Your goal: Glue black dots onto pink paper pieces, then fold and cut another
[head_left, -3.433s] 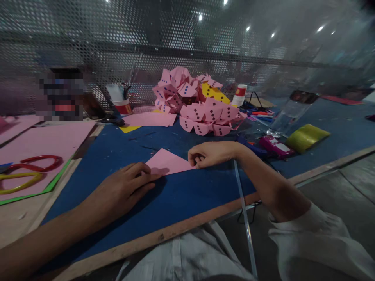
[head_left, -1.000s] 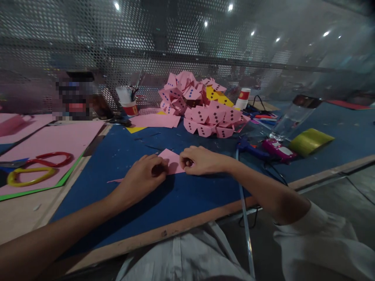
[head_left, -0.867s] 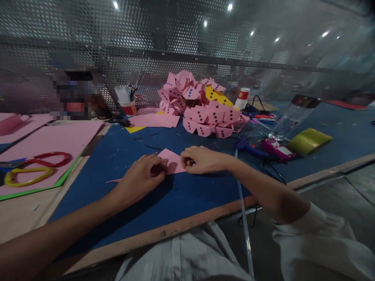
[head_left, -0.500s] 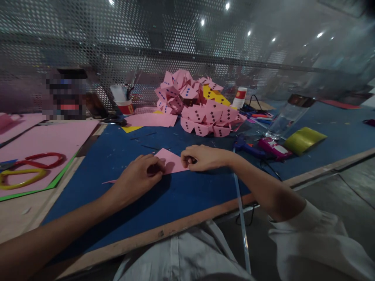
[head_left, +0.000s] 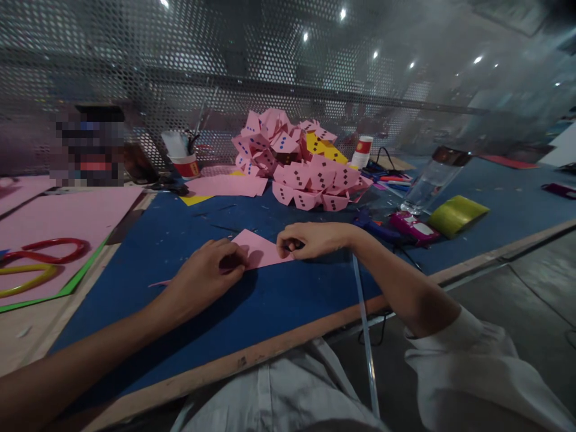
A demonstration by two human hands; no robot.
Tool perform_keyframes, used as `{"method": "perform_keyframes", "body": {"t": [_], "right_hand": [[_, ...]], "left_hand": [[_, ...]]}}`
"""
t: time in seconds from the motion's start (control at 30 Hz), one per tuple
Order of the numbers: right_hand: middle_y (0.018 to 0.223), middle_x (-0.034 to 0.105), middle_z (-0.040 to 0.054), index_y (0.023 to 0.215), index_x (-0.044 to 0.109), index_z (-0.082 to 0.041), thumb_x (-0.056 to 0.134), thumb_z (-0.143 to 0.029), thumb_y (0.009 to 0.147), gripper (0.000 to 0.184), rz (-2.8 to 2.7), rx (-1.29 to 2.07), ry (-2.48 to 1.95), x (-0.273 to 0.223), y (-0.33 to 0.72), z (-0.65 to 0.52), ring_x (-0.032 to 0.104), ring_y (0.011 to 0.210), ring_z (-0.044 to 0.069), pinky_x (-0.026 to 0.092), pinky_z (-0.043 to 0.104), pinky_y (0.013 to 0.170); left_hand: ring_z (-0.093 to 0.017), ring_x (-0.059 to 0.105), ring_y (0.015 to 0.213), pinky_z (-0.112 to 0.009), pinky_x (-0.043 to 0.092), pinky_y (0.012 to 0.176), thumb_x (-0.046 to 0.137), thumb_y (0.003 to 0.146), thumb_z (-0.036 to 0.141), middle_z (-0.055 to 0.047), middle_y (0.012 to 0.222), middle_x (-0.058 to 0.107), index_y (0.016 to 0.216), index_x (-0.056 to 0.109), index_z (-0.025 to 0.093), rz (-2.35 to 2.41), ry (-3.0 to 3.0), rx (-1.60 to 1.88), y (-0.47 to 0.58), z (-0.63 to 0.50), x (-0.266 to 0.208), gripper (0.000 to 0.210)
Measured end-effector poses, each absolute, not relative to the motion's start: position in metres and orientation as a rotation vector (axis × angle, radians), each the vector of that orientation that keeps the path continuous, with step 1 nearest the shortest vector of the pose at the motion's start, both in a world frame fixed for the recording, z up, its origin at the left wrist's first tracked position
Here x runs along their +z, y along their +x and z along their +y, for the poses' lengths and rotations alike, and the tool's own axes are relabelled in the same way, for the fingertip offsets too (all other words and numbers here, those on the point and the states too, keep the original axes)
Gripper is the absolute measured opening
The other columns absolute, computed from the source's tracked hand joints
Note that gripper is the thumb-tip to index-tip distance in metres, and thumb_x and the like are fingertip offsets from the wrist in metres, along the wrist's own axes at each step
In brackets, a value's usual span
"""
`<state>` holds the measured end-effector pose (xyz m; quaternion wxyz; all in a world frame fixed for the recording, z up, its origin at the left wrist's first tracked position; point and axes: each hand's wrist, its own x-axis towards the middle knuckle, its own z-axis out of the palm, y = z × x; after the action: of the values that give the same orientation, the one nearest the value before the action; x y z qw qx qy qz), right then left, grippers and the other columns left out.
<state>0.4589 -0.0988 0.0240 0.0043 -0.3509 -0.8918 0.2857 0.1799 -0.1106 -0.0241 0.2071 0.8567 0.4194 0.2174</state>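
A folded piece of pink paper (head_left: 258,249) lies on the blue mat (head_left: 270,312) in front of me, its peak pointing away. My left hand (head_left: 211,264) is closed on the paper's left part, thumb and fingers curled together over it. At the paper's right corner, my right hand (head_left: 310,241) pinches the edge with bent fingers. Both hands rest low over the mat. A thin pink tip shows to the left of my left wrist; whether it belongs to the same sheet is hidden.
Pink folded-paper pieces with dark and blue squares (head_left: 319,180) are piled behind. To the right are a blue glue gun (head_left: 375,225), a magenta device (head_left: 413,228), yellow tape (head_left: 458,216) and a leaning clear bottle (head_left: 425,183). Scissors (head_left: 49,252) lie on pink sheets at left.
The view has shifted slightly, so most things sit a little further left. Both hands keep nearly the same place on the pink paper.
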Motion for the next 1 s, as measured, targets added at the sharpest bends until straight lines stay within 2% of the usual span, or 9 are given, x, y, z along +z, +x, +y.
{"method": "perform_keyframes", "body": {"t": [0.27, 0.57, 0.8, 0.87, 1.0], "right_hand": [[0.093, 0.06, 0.0015, 0.11, 0.068, -0.015, 0.055, -0.003, 0.08, 0.035, -2.774, 1.026, -1.031, 0.025, 0.465, -0.094, 0.056, 0.088, 0.016, 0.045, 0.026, 0.079], [0.104, 0.064, 0.0052, 0.111, 0.067, -0.014, 0.054, 0.001, 0.077, 0.04, -2.765, 1.098, -0.936, 0.022, 0.469, -0.09, 0.058, 0.095, 0.018, 0.047, 0.027, 0.083], [0.105, 0.064, 0.0056, 0.111, 0.067, -0.015, 0.054, 0.001, 0.076, 0.041, -2.757, 1.103, -0.93, 0.021, 0.471, -0.089, 0.059, 0.095, 0.017, 0.047, 0.025, 0.081], [0.102, 0.065, 0.005, 0.109, 0.068, -0.015, 0.054, -0.001, 0.077, 0.038, -2.73, 1.091, -1.002, 0.021, 0.468, -0.092, 0.059, 0.09, 0.016, 0.046, 0.025, 0.078], [0.095, 0.068, 0.0034, 0.099, 0.07, -0.016, 0.061, -0.015, 0.085, 0.017, -2.589, 1.01, -1.155, 0.015, 0.456, -0.097, 0.059, 0.082, 0.015, 0.044, 0.025, 0.072]], "left_hand": [[-0.026, 0.064, 0.088, -0.039, 0.048, 0.083, 0.058, 0.085, 0.034, -0.005, 0.09, 0.073, 0.085, 0.07, 0.023, 1.166, 2.385, 0.598, 0.179, -0.109, -0.026, 0.016], [-0.027, 0.064, 0.088, -0.04, 0.048, 0.082, 0.059, 0.086, 0.036, -0.005, 0.091, 0.071, 0.085, 0.07, 0.022, 1.17, 2.356, 0.606, 0.178, -0.109, -0.027, 0.018], [-0.028, 0.065, 0.089, -0.04, 0.048, 0.084, 0.059, 0.086, 0.038, -0.006, 0.092, 0.073, 0.085, 0.071, 0.023, 1.168, 2.373, 0.603, 0.178, -0.109, -0.027, 0.019], [-0.027, 0.065, 0.089, -0.04, 0.048, 0.084, 0.06, 0.086, 0.038, -0.006, 0.092, 0.073, 0.086, 0.071, 0.023, 1.17, 2.373, 0.607, 0.178, -0.109, -0.028, 0.019], [-0.026, 0.064, 0.087, -0.039, 0.047, 0.083, 0.059, 0.086, 0.038, -0.005, 0.09, 0.073, 0.086, 0.071, 0.023, 1.174, 2.374, 0.609, 0.179, -0.11, -0.027, 0.019]]}}
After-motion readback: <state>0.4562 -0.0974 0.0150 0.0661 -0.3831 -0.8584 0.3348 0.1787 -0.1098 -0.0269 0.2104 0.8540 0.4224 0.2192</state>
